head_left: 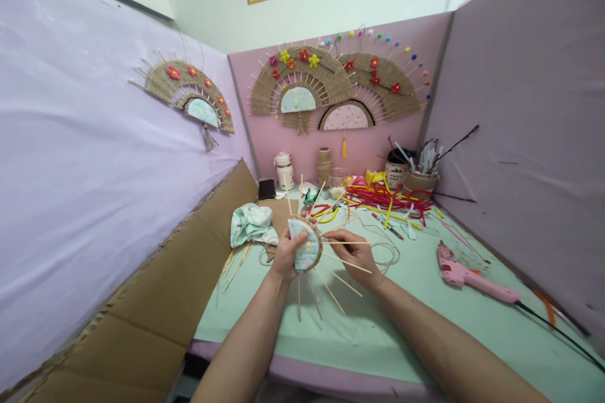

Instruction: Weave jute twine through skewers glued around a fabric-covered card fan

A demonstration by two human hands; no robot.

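My left hand [285, 255] grips a half-round fan base [306, 247] covered in pale, patterned cloth, its thumb on the front face. Thin wooden sticks [348, 262] fan out from its curved rim, which has brown cord along it. At that rim, between the sticks, my right hand [352, 250] has its fingers pinched together, seemingly on the twine; the fingertips are partly hidden. Loose twine [394, 252] loops over the table behind my right hand.
A pink glue gun [477, 280] lies at the right. Red and yellow pipe cleaners [382, 196], pliers [331, 213] and a twine spool [324, 165] are at the back. Crumpled cloth [250, 224] and loose sticks [239, 264] sit left, beside a cardboard wall [179, 289]. Finished fans [302, 75] hang behind.
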